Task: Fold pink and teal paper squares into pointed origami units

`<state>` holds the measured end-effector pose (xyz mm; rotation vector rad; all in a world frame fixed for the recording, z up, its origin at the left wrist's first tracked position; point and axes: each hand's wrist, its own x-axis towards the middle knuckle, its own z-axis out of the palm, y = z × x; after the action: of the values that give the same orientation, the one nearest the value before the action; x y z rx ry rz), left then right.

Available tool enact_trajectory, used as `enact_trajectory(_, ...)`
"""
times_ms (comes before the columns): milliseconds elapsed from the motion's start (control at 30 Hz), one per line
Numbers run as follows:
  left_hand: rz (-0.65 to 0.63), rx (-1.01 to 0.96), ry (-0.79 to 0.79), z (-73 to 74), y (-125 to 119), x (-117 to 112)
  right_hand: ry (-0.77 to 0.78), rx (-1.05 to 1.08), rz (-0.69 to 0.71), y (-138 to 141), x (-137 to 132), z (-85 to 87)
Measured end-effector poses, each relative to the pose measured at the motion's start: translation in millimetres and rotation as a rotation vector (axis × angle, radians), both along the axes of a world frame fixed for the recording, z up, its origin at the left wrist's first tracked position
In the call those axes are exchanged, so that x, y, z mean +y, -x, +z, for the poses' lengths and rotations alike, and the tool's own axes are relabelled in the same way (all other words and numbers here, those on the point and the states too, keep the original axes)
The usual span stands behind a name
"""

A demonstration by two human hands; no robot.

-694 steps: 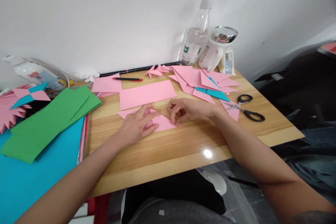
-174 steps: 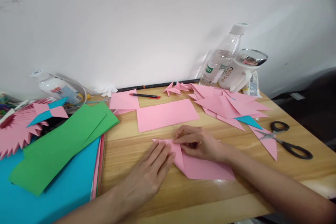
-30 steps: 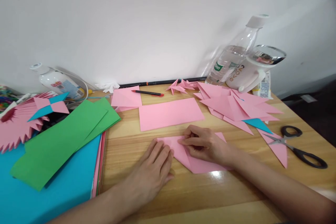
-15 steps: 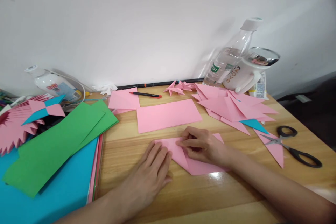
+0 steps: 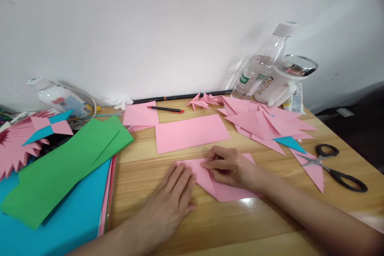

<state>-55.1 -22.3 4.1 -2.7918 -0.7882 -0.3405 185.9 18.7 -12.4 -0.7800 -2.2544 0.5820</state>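
A pink sheet of paper (image 5: 229,193) lies on the wooden table in front of me, its left end folded over along a slant. My left hand (image 5: 177,192) rests flat on the left corner of this sheet, fingers stretched out side by side. With curled fingers, my right hand (image 5: 228,166) pinches at the fold near the upper edge and hides part of the paper. Just beyond both hands is a pink paper rectangle (image 5: 192,133), lying flat.
Folded pink pieces (image 5: 267,122) are heaped at the right, near scissors (image 5: 322,163), a water bottle (image 5: 255,72) and a white mug (image 5: 279,84). Green strips (image 5: 66,172) lie over blue paper (image 5: 75,216) at the left. A black pencil (image 5: 166,109) lies behind.
The view has shifted very slightly. Both hands stay in the same places on the pink paper, and nothing else has visibly moved.
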Motion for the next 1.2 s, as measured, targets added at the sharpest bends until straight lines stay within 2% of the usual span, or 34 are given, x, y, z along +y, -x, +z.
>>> enact_trajectory(400, -0.009, 0.045, -0.024, -2.3, 0.9, -2.4, 0.002, -0.004, -0.002, 1.7, -0.1, 2.4)
enact_trajectory(1200, -0.006, 0.109, 0.064, 0.4, 4.1, 2.5, 0.002, -0.007, -0.005, 0.7, 0.4, 1.6)
